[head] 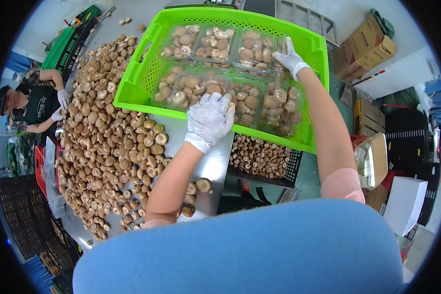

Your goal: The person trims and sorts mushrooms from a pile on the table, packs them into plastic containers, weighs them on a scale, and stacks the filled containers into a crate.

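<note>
A bright green plastic crate (pixel 132 90) holds several clear plastic clamshell boxes of shiitake mushrooms (pixel 255 51). My left hand (pixel 210 119), in a whitish glove, is over the crate's near edge, its fingers at a clear clamshell box (pixel 196 88) that overlaps the boxes around it. Whether the fingers grip that box is hidden by the back of the hand. My right hand (pixel 290 58), gloved too, reaches in at the right side, fingers spread beside the boxes at the crate's far right; its contact with them is unclear.
Loose shiitake mushrooms (pixel 106 147) cover much of the metal table (pixel 211 165) to the left. A black crate of small mushrooms (pixel 259 158) sits below the green crate. Across the pile, a co-worker's gloved hands (pixel 60 106) touch mushrooms. Cardboard boxes (pixel 362 47) stand at the right.
</note>
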Demonstrator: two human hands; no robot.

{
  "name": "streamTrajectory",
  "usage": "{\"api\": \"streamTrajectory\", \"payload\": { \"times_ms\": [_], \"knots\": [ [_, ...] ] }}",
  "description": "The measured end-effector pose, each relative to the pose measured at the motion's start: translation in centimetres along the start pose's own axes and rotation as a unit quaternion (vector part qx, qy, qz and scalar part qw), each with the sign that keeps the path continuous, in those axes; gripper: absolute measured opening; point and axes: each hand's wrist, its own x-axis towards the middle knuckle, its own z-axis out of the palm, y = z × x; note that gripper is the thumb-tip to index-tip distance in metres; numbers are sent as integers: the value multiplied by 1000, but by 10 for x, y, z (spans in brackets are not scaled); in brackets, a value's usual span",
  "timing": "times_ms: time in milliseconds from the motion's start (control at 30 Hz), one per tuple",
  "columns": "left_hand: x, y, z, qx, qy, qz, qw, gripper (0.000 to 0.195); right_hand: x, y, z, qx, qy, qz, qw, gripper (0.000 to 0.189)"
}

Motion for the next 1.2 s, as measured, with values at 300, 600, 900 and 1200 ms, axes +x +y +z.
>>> {"api": "streamTrajectory", "payload": {
  "times_ms": [300,600,900,1200],
  "knots": [
    [4,3,2,6,-72,21,997,25,0,-13,5,-32,2,40,999,94],
    [-5,2,-27,-64,-28,6,998,38,8,-40,-31,33,-137,59,988,85],
    [-176,0,-147,-66,118,-231,964,38,57,17,-52,-271,-84,-90,955,75],
    [-392,85,-204,107,158,-512,837,38,-118,-156,103,-116,105,-566,809,42]
  ]
}}
